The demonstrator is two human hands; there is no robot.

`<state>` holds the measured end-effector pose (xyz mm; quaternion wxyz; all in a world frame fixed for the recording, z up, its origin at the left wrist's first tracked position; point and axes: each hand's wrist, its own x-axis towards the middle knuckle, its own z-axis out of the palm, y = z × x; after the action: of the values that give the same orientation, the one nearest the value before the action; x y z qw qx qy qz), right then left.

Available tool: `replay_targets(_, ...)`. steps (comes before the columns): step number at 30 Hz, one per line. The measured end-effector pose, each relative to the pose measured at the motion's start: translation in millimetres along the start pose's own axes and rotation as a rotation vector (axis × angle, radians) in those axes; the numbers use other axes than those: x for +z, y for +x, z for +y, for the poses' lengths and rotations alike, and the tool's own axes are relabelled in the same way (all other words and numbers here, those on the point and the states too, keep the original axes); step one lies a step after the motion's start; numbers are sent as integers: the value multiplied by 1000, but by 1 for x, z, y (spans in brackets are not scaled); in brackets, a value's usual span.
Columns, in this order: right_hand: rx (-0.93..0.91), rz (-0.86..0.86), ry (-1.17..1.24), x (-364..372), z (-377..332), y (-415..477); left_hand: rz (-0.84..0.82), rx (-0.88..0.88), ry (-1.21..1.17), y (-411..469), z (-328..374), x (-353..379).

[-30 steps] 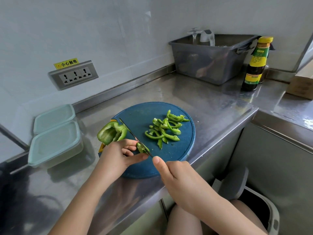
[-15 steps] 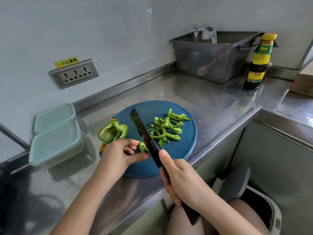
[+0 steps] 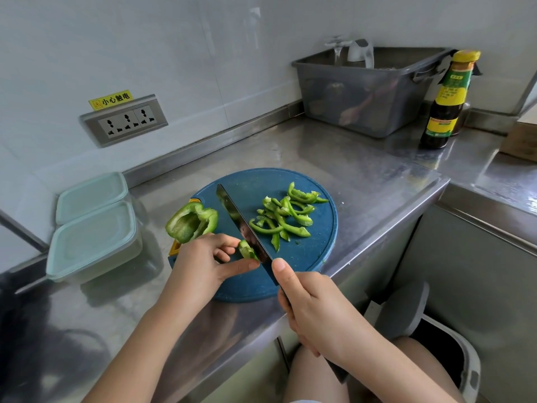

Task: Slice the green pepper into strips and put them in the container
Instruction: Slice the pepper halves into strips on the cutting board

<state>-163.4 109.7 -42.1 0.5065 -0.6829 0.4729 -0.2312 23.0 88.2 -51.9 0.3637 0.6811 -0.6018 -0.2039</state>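
Lying at the near left of the round blue cutting board (image 3: 319, 245), a small piece of green pepper (image 3: 247, 251) is being pinched between the thumb and curled fingers of the person's left hand (image 3: 203, 266), which is holding it tight against the board. The knife (image 3: 238, 221) is pressing its dark blade against the right side of that piece, the tip slanting away toward the wall. The right hand (image 3: 313, 309) is wrapping around the knife's handle at the board's near edge, thumb lying along the top beside the heel of the blade.

A larger pepper half (image 3: 191, 222) is sitting hollow side up on the board's left rim, just beyond the left hand's knuckles. Cut strips (image 3: 286, 216) are lying in a loose heap on the right half of the board, clear of the blade.

The board is resting on a stainless steel counter (image 3: 363, 175). A pale green plastic container (image 3: 93, 242) is standing near its left side, with a second pale green box (image 3: 91, 196) touching it behind, against the wall. Farther back on the right, a grey tub (image 3: 363, 94) and a dark sauce bottle (image 3: 444, 103) are standing near each other. A triple wall socket (image 3: 125, 120) is showing under a yellow warning sticker (image 3: 112, 99). A grey bin (image 3: 436, 344) is standing below the counter's edge.
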Motion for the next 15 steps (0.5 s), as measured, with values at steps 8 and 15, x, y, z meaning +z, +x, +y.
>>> replay_targets(8, 4, 46, -55, 7, 1, 1, -12, -4, 24, -1, 5, 2)
replay_targets(15, 7, 67, -53, 10, 5, -1, 43, 13, 59, -1, 0, 5)
